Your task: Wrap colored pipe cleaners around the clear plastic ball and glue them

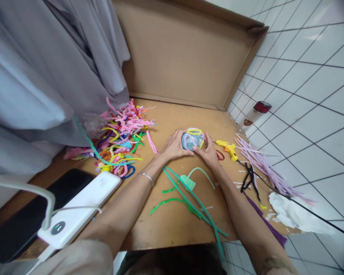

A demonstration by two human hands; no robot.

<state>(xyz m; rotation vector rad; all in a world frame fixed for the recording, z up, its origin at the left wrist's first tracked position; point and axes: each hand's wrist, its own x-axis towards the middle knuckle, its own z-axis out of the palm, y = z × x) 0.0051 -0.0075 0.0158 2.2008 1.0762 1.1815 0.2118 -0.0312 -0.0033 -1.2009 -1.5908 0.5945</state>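
Note:
Both hands grip a small clear rounded container with pipe cleaners in yellow, pink and blue around it. My left hand wraps its left side, beside the blue band. On its right side my right hand presses with the thumb in front. Green pipe cleaners lie on the table below my hands, near a light green flat piece. Just right of my right hand lies a yellow glue gun, and a dark red pipe cleaner loop is partly hidden by that hand.
A tangled heap of coloured pipe cleaners covers the table's left. Nearer me is a white power bank with cables. Lilac strips, a bottle, black pipe cleaners and white tissue sit right. Cardboard stands behind.

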